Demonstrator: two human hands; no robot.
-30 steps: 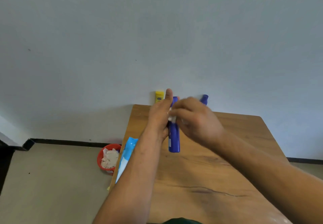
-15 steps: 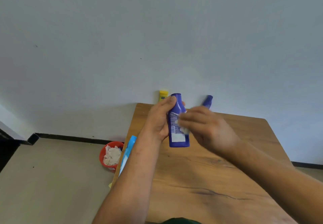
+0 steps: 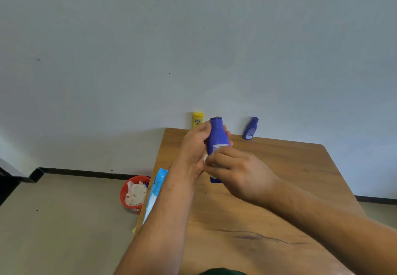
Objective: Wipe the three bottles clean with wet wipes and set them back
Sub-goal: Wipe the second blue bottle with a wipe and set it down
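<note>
3 bottles. Blue bottle (image 3: 217,135): cap up, white label toward the camera, gripped above the table (image 3: 290,167) by the left hand (image 3: 194,148). Wipe (image 3: 205,157): white, crumpled, held on its label by the right hand (image 3: 238,173). Yellow bottle (image 3: 197,120): upright, far edge. Small bottle (image 3: 250,128): blue, far edge, appears tilted.

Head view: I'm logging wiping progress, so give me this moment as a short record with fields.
in hand: large blue bottle, gripped by left hand above the table
wiping: right hand holds wet wipe against its side
far edge: yellow bottle, small blue bottle
left edge: wipes pack
floor: red bin holding crumpled wipes
</note>
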